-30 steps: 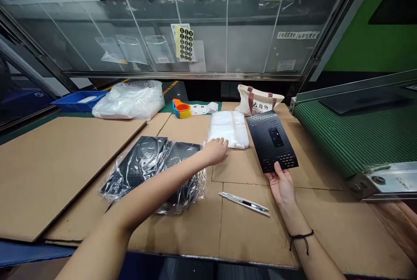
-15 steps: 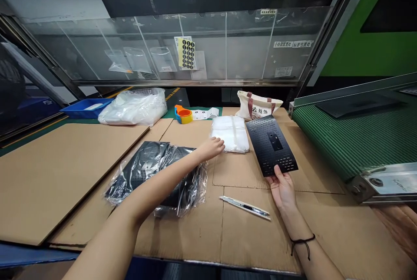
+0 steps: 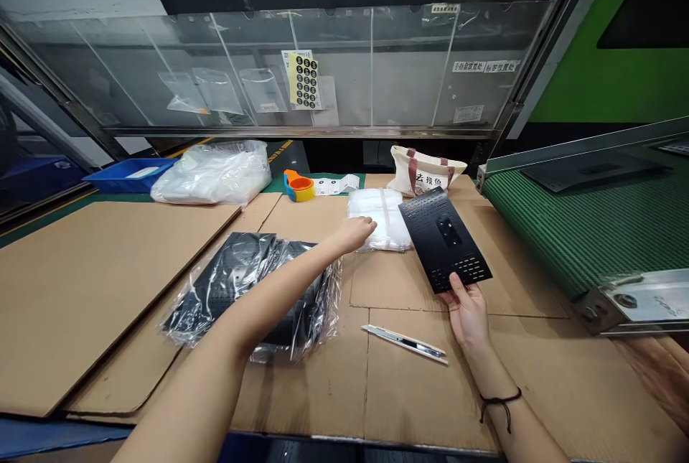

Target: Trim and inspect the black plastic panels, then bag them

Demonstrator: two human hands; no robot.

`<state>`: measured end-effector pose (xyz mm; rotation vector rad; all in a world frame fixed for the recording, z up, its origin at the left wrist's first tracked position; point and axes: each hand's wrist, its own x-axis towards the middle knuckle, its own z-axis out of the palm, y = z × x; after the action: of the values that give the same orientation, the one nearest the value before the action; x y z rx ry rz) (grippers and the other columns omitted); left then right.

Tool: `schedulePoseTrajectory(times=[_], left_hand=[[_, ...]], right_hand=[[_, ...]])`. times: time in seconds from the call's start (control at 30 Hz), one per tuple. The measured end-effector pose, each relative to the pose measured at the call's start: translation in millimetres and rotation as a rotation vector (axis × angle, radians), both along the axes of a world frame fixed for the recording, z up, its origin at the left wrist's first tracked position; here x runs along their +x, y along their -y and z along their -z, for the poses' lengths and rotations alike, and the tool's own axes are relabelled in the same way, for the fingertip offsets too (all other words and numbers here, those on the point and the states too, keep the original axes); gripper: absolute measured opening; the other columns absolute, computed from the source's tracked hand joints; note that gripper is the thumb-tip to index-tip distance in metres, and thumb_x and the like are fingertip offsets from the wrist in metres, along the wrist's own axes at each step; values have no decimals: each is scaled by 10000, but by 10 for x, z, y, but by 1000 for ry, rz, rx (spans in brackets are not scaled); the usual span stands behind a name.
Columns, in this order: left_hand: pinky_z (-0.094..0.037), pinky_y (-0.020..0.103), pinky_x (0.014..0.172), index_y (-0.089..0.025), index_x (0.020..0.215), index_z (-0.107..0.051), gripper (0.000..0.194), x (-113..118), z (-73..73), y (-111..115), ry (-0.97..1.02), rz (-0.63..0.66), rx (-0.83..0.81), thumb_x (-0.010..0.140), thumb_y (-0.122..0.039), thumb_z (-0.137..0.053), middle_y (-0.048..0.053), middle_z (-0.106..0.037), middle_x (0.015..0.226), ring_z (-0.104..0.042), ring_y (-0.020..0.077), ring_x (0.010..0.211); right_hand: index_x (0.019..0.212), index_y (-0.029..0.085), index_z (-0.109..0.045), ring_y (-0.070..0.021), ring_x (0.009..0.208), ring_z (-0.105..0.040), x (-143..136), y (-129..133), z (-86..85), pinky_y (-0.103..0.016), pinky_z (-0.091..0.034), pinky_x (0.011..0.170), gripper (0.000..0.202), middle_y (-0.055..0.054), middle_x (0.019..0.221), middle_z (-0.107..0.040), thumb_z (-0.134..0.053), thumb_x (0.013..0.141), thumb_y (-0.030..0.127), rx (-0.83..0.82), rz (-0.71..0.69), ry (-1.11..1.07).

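My right hand (image 3: 467, 312) holds a thin black perforated panel (image 3: 444, 240) by its lower edge, thumb on top. The panel tilts up and shows a rectangular cutout with slots around it. My left hand (image 3: 355, 233) reaches over the left side of a banded stack of white plastic bags (image 3: 395, 219). Its fingers are curled together, and whatever they pinch, if anything, is hidden. Under my left forearm lie black panels in clear plastic wrap (image 3: 226, 283). A utility knife (image 3: 405, 343) rests on the cardboard between my arms.
A green conveyor belt (image 3: 570, 233) on the right carries another black panel (image 3: 597, 170). Behind stand a cloth bag (image 3: 425, 172), a tape roll holder (image 3: 299, 186), a bundle of clear plastic (image 3: 212, 174) and a blue tray (image 3: 126, 174). Cardboard sheets (image 3: 118, 291) lie at left.
My left hand has moved slightly right, farther over the white bag stack. The panel in my right hand has shifted a little left at its top. The view has turned slightly.
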<state>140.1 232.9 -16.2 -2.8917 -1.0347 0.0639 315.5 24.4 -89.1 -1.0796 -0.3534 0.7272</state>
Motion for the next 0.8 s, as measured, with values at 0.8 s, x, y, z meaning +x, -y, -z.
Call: schedulePoseTrajectory(times=[0.8], left_hand=[[-560, 366, 771, -141, 1113, -599, 275, 152, 138, -321, 712, -442, -460, 926, -341, -579, 67, -640, 1054, -640, 173, 884]], right_hand=[[780, 152, -729, -220, 630, -627, -152, 126, 66, -283, -476, 570, 377, -90, 743, -729, -658, 752, 522, -221, -140, 734]])
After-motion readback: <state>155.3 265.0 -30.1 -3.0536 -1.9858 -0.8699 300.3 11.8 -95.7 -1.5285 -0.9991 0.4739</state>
